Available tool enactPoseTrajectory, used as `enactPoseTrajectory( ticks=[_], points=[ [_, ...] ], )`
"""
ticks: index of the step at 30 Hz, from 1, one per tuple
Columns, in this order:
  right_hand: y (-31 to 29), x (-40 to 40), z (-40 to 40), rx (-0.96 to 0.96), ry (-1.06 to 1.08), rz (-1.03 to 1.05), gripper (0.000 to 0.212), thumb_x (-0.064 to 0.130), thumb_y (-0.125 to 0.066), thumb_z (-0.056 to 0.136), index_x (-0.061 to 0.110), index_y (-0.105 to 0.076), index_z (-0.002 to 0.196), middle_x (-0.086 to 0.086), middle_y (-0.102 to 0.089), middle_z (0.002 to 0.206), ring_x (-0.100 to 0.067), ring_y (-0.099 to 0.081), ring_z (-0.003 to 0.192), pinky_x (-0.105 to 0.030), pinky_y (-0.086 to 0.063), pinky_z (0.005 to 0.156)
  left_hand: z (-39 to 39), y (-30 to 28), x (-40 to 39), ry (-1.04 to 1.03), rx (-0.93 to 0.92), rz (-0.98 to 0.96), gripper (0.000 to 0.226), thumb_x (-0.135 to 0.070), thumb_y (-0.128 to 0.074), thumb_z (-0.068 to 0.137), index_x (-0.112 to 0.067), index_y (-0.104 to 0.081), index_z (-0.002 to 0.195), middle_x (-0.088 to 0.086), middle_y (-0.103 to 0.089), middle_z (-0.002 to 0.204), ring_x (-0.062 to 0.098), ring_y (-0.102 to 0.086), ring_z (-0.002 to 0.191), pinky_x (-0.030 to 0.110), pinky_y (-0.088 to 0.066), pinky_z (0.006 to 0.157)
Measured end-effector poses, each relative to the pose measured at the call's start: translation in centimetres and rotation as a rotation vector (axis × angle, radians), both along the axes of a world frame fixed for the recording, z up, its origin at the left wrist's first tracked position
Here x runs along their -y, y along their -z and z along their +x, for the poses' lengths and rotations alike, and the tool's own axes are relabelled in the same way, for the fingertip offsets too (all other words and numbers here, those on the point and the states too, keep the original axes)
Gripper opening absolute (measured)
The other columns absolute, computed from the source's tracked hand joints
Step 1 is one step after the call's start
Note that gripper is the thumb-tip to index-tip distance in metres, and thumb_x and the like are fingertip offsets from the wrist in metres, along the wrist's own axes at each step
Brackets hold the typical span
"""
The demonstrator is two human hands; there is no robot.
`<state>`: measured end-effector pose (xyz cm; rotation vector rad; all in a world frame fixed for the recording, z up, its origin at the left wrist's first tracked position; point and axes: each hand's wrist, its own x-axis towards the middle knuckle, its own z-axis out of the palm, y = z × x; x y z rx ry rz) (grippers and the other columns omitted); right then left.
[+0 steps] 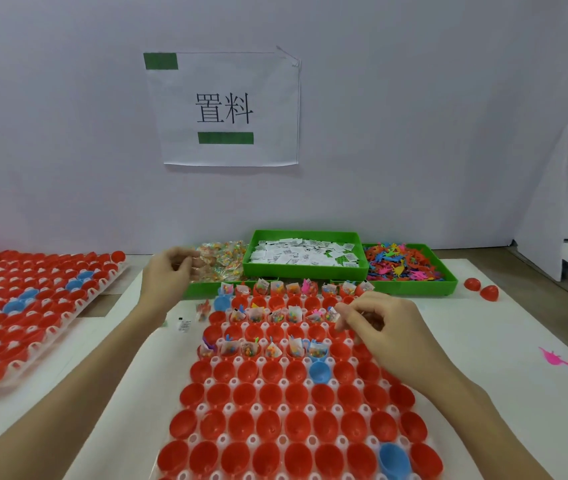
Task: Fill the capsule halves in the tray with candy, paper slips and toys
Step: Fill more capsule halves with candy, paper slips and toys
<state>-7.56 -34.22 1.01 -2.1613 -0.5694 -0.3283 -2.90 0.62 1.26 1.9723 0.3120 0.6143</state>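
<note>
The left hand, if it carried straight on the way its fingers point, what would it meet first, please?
Most likely the candy packets heaped just beyond the left hand; its fingertips look almost at them, though depth is hard to judge.

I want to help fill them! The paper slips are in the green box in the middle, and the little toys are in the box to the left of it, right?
Not quite. The head view shows the toys in the box right of the paper slips. Left of them are candy bags.

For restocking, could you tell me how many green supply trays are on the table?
3: the candy tray at far left, the paper slip tray in the middle, the toy tray at right. None seem hidden.
</note>
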Motion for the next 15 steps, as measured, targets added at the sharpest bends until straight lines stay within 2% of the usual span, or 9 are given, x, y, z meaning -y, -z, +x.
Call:
enactPoseTrajectory(
  ticks=[3,5,7,8,10,11,15],
  points=[
    [-0.4,0.0,-0.2,0.031,-0.005,0.024,0.032,0.041,-0.063,0.096,0.03,-0.075,0.069,0.015,-0.067,0.079,-0.007,-0.065,0.071,-0.014,-0.047,0.069,-1.9,1.0,-1.2,-0.039,0.018,0.281,0.011,-0.014,-0.061,0.101,-0.017,-0.071,0.101,0.001,-0.074,0.088,0.021,-0.07,0.084,0.036,-0.058,0.076],
    [-0.5,0.0,-0.2,0.035,-0.003,0.03,0.031,0.039,-0.064,0.097,0.03,-0.075,0.07,0.013,-0.068,0.079,-0.008,-0.065,0.071,-0.017,-0.049,0.07,-3.4,1.7,-1.9,0.05,-0.061,0.539,0.006,-0.018,-0.066,0.098,-0.02,-0.071,0.101,-0.001,-0.074,0.096,0.013,-0.067,0.082,0.025,-0.051,0.07],
    [-0.6,0.1,-0.3,0.032,0.007,0.027,0.03,0.038,-0.064,0.096,0.03,-0.076,0.071,0.011,-0.068,0.077,-0.008,-0.065,0.07,-0.021,-0.051,0.072,-4.4,2.7,-2.1,0.189,-0.184,0.739,0.021,-0.02,-0.068,0.097,-0.019,-0.07,0.118,-0.002,-0.071,0.116,0.012,-0.064,0.09,0.021,-0.047,0.073],
    [-0.7,0.2,-0.3,0.029,0.011,0.023,0.029,0.038,-0.063,0.096,0.03,-0.076,0.071,0.01,-0.068,0.076,-0.009,-0.065,0.069,-0.021,-0.052,0.072,-4.7,3.3,-2.0,0.254,-0.224,0.799,0.032,-0.019,-0.066,0.098,-0.018,-0.067,0.13,-0.002,-0.067,0.128,0.014,-0.062,0.101,0.022,-0.047,0.08],
    [-0.8,0.2,-0.3,0.027,0.013,0.021,0.029,0.038,-0.064,0.096,0.032,-0.075,0.07,0.01,-0.068,0.077,-0.009,-0.065,0.068,-0.021,-0.051,0.069,-5.0,4.1,-1.7,0.317,-0.238,0.841,0.042,-0.017,-0.06,0.102,-0.02,-0.057,0.143,-0.005,-0.058,0.142,0.017,-0.053,0.121,0.026,-0.044,0.097],
    [-0.8,0.2,-0.3,0.026,0.012,0.023,0.029,0.037,-0.064,0.096,0.032,-0.075,0.07,0.01,-0.068,0.077,-0.01,-0.065,0.068,-0.02,-0.051,0.069,-5.0,4.2,-1.6,0.321,-0.232,0.848,0.043,-0.017,-0.057,0.103,-0.02,-0.054,0.146,-0.006,-0.057,0.144,0.018,-0.049,0.124,0.026,-0.041,0.1],
    [-0.7,0.3,-0.2,0.021,0.011,0.017,0.031,0.044,-0.06,0.093,0.031,-0.074,0.069,0.006,-0.069,0.075,-0.015,-0.065,0.064,-0.019,-0.049,0.07,-4.6,4.6,-1.8,0.324,-0.16,0.822,0.037,-0.011,-0.057,0.103,-0.016,-0.061,0.139,-0.001,-0.063,0.125,0.017,-0.052,0.106,0.023,-0.042,0.089]
  ],
)
